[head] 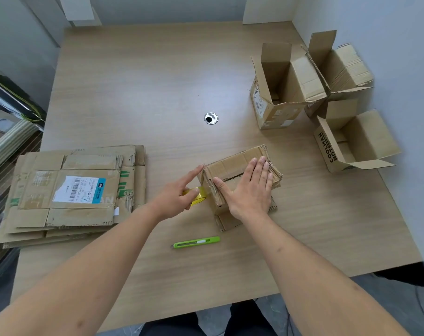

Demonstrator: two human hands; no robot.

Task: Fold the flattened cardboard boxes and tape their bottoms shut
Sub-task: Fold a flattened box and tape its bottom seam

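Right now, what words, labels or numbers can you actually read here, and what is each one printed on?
"COOLMAN" above a second, partly readable line, in black on the side of the near right open box.
White and blue shipping label with barcode on the flat stack: text too small to read.
Green print on the stack: partly covered, unreadable.
Labels on the far open box: blurred, unreadable.

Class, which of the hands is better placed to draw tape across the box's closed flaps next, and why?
Left hand: it holds the yellow tape roll at the brown cardboard box edge; the right hand presses the flaps flat.
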